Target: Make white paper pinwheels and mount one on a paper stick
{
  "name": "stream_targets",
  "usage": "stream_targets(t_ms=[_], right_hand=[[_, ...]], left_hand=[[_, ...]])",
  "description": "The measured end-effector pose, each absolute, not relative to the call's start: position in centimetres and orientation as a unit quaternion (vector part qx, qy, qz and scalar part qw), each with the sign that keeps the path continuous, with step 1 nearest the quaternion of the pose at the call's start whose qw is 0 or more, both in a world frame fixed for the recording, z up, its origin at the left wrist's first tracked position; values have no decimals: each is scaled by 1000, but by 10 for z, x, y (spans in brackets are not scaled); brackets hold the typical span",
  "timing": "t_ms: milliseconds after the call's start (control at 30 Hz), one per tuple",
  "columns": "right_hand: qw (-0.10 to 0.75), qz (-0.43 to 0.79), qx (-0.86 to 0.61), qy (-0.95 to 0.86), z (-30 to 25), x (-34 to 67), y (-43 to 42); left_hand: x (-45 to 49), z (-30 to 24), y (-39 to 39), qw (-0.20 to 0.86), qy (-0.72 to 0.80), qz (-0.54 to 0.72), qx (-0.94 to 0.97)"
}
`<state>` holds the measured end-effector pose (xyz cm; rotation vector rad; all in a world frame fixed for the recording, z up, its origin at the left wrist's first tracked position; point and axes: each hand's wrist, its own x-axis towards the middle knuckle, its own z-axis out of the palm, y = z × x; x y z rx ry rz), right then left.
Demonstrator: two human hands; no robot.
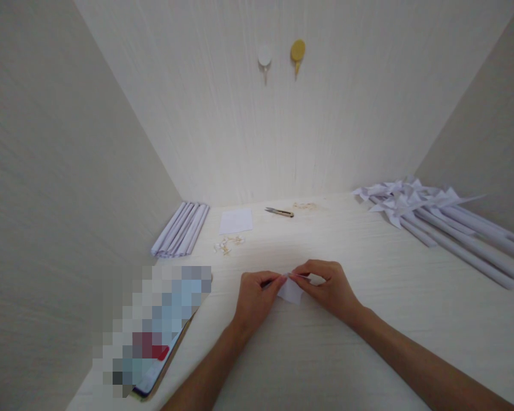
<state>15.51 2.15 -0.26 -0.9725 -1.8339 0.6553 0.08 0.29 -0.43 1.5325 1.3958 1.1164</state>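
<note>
Both of my hands meet over the middle of the pale table [368, 319], pinching a small folded piece of white paper [291, 292]. My left hand [255, 297] has its fingers curled and closed on the paper's left edge. My right hand [328, 288] pinches the top right edge of the same paper with thumb and fingers. The paper rests low, at or just above the tabletop.
A bundle of rolled white paper sticks [180, 229] lies at the back left. A white paper square [236, 221], small snips [279, 212] and tiny pale bits [228, 244] lie behind my hands. Finished paper pinwheels on sticks [437, 214] lie at the right. A blurred-out device [154, 334] sits near left. Two wall hooks [281, 54] hang above.
</note>
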Motion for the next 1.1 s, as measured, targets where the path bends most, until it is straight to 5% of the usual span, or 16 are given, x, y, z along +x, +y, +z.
stream_targets(t_ms=[1100], right_hand=[[514, 191, -423, -721, -9, 157, 24]], left_hand=[[-1, -9, 10, 350, 554, 431, 620]])
